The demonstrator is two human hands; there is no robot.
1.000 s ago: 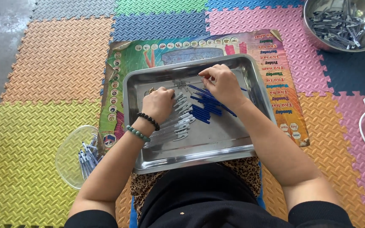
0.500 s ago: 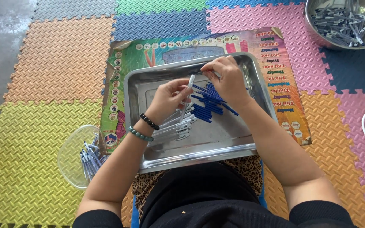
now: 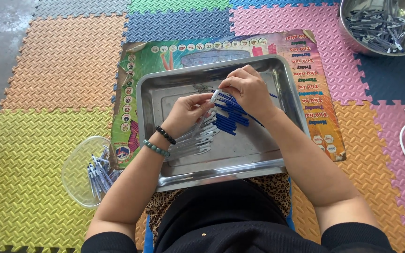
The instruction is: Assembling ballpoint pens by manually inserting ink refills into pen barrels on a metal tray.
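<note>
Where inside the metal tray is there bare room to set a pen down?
The tray is bare along its left wall and near right corner. Its middle is crowded with blue refills, clear barrels and both hands.

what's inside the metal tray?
Inside the metal tray: blue refills and clear pen barrels. Left hand and right hand cover some pieces.

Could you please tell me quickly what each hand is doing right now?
Left hand: closed on a clear plastic pen barrel with a white tip.
Right hand: fingers pinched at that barrel's white tip, above the steel tray.
</note>
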